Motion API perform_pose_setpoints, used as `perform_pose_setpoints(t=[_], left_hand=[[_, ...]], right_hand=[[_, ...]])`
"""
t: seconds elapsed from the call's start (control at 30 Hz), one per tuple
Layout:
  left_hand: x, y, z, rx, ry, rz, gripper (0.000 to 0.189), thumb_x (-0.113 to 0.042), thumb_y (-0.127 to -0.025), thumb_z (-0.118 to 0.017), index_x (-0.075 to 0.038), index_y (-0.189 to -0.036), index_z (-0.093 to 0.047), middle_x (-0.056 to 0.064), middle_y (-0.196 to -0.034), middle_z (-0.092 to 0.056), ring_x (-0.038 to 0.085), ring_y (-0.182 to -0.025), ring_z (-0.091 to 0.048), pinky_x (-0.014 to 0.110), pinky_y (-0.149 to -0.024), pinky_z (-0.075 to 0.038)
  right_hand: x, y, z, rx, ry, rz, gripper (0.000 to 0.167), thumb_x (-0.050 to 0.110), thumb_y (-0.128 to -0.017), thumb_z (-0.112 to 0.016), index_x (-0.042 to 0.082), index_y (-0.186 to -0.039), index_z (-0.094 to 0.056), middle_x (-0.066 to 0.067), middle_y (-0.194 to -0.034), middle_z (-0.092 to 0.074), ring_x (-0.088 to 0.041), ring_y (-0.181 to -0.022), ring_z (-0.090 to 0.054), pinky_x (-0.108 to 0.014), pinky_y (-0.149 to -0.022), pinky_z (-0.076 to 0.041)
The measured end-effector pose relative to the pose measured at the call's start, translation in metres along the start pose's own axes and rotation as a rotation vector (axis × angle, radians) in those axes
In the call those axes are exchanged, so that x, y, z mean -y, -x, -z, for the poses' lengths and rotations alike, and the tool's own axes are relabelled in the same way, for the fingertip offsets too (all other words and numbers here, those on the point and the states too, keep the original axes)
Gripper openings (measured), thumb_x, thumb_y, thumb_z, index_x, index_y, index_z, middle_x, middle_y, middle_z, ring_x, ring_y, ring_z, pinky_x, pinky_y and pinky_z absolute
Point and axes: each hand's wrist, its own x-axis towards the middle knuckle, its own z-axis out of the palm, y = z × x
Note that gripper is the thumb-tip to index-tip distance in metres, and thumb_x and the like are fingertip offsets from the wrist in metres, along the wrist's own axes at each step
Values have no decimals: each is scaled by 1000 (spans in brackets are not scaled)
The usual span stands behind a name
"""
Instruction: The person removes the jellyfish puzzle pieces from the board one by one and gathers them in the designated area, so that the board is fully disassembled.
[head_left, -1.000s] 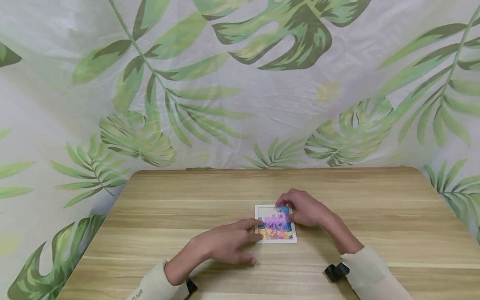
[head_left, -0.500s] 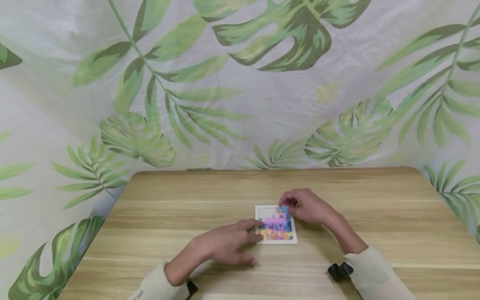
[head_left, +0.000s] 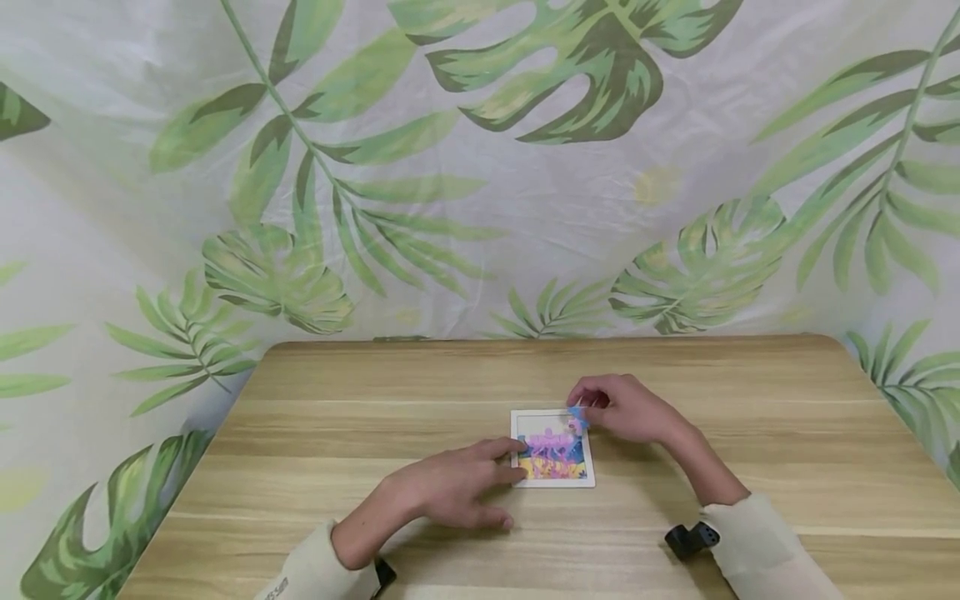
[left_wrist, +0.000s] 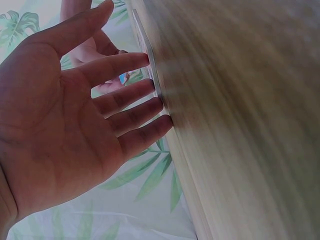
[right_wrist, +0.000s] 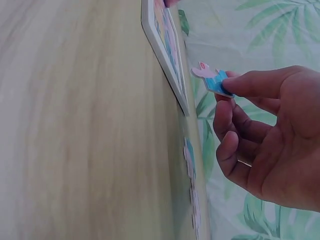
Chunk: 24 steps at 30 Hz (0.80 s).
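- Basically, R hand [head_left: 626,410] pinches a puzzle piece [right_wrist: 214,84] btwn thumb & index; other fingers curl loosely, nothing else in grip.
- L hand [head_left: 461,487]: fingers straight & spread, holding nothing; fingertips on L edge of the puzzle board [head_left: 555,483].
- Puzzle piece: thin, pink & blue, pale edge; small red mark on the pink bit, can't tell if it's a letter. Head view shows it by the board's far R corner; R wrist view shows it held up, apart from the board.
- Puzzle board: flat on the table [head_left: 375,375], a bit R of centre, well apart from the far edge. White rim; pic is pink mid, blue to L & R, yellow along near edge, cream area toward far edge.
- Loose pieces [right_wrist: 189,157]: lying on the table near the board, per R wrist view; pink & blue visible.
- L sleeve [head_left: 318,558]: cream, dark lettering, cut off at bottom of view & too small to read.
- R sleeve [head_left: 765,542]: cream; black device [head_left: 692,540] at that wrist.
- Table: wood-grain, rounded far corners.
- Backdrop [head_left: 525,208]: pale cloth w/ green leaf print, behind far edge & along both sides.
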Motion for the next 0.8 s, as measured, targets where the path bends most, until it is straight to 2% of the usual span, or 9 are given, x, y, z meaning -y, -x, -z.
perform_pose_setpoints(t=[0.4,0.8], left_hand=[[0,2,0,14,12,17,65,-47,-102,-72,-17,-157,-57,6,-174,-36,25,-159,-39,41,-126,-43],[2,1,-2,-8,-24,-11,62,-47,-101,-73,-18,-155,-60,6,-171,-39,23,-158,-41,36,-126,-43]], right_hand=[[-22,19,14,-21,3,-25,16,6,-102,-65,13,-110,-77,1,-95,-71,-14,-87,-61,-26,-77,-52],[-34,38,33,-44,-12,-74,16,8,-102,-66,11,-113,-77,-2,-99,-72,-15,-89,-59,-25,-76,-52]])
